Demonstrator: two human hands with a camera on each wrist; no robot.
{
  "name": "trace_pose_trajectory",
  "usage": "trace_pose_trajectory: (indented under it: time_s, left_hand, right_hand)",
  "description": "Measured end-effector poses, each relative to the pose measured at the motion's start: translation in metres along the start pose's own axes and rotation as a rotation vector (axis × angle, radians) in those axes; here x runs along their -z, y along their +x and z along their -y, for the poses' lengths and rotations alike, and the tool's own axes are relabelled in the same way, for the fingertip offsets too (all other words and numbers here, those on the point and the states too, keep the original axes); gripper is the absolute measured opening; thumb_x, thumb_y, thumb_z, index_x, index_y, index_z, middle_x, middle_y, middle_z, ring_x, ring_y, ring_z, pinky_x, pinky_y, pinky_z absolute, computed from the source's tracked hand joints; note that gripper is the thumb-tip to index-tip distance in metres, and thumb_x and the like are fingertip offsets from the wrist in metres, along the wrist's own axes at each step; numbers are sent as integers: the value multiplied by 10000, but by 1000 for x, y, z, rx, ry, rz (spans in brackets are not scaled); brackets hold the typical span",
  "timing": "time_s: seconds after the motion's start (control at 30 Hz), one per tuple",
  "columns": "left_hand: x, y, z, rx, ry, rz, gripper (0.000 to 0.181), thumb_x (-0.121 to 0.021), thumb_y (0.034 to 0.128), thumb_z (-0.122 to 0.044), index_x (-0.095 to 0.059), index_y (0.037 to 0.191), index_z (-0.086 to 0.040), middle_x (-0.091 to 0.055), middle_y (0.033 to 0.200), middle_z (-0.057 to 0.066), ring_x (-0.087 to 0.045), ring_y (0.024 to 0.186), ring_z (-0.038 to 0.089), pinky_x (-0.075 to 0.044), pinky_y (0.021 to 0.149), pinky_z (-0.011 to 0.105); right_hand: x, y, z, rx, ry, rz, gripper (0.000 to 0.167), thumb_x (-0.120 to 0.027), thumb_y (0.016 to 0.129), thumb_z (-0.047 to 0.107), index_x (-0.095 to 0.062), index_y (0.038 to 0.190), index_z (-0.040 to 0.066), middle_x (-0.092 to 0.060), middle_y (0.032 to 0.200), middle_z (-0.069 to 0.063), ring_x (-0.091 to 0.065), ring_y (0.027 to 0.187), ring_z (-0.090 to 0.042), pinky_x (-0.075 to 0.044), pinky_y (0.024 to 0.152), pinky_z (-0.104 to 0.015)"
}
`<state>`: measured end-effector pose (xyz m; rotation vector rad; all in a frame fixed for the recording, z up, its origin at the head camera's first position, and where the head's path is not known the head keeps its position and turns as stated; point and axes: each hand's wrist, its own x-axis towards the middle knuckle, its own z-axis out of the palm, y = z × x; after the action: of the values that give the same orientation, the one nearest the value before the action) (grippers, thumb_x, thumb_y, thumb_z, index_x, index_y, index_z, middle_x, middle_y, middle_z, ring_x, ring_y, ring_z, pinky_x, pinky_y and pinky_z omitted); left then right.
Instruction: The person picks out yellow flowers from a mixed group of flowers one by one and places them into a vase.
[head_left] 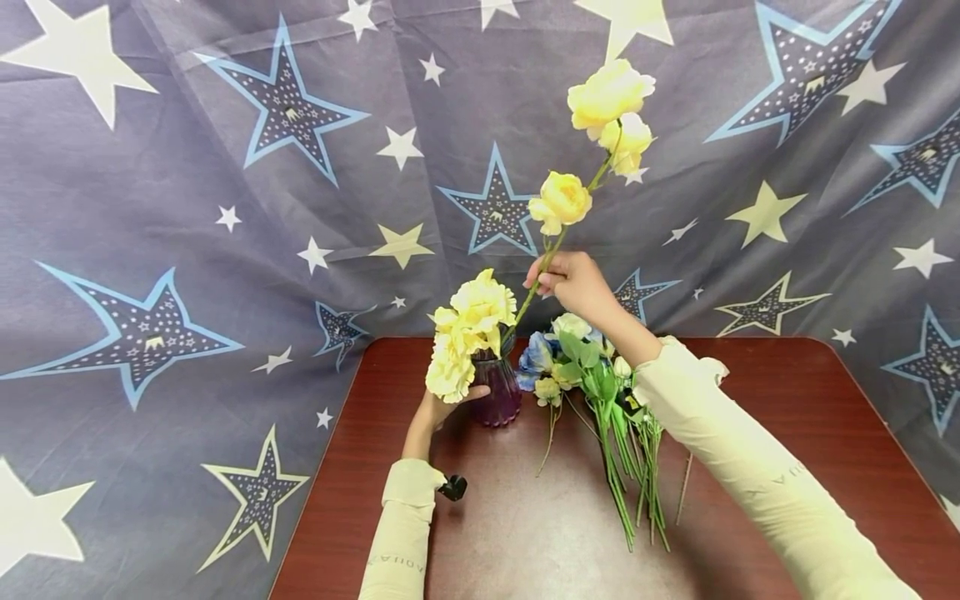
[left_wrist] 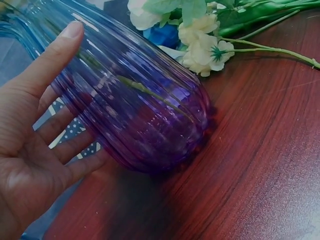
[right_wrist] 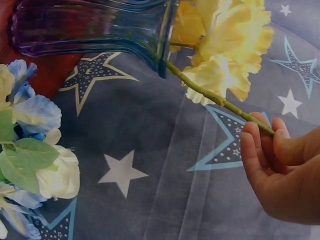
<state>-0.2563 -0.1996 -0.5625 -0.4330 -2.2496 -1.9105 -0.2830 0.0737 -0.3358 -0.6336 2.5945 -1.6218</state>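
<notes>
In the head view, a ribbed glass vase [head_left: 498, 400], blue above and purple below, stands on the table. My left hand [left_wrist: 40, 150] holds its side, thumb on the near face and fingers reaching behind. Full yellow blooms [head_left: 480, 308] lean from the mouth over the vase's left side. With thumb and fingertips, my right hand [right_wrist: 285, 170] pinches a long green stem [right_wrist: 215, 97] above the rim. That stem tilts up to the right, bears several yellow flowers [head_left: 562, 200], and its lower part is inside the vase, its tip seen through the glass [left_wrist: 145, 110].
Right of the vase, a pile of blue, white and pale yellow flowers [head_left: 570, 350] lies with green stems [head_left: 618, 467] pointing toward the front. The reddish-brown table [head_left: 795, 417] meets a grey star-patterned cloth [head_left: 337, 225] behind.
</notes>
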Motion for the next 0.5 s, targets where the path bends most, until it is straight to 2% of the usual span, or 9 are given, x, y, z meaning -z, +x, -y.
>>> trace_pose_trajectory:
  time_s: [0.3, 0.5]
  left_hand:
    - [0, 1, 0, -6, 0, -3, 1062, -877, 707, 97, -334, 1579, -170, -441, 1574, 33, -405, 1407, 91, -322, 1151, 144]
    - [-1, -8, -22, 22, 18, 0, 971, -877, 733, 52, -365, 1551, -60, -482, 1532, 116, -451, 1361, 104, -364, 1137, 183]
  right_hand:
    - [-14, 7, -2, -5, -35, 38, 209, -521, 1033, -4, -729, 1041, -27, -738, 1062, -220, -684, 889, -277, -593, 842, -388]
    - [-25, 6, -3, -4, -83, 54, 194, -548, 1020, -8, -737, 1056, -33, -757, 1029, -203, -698, 866, -289, -597, 813, -383]
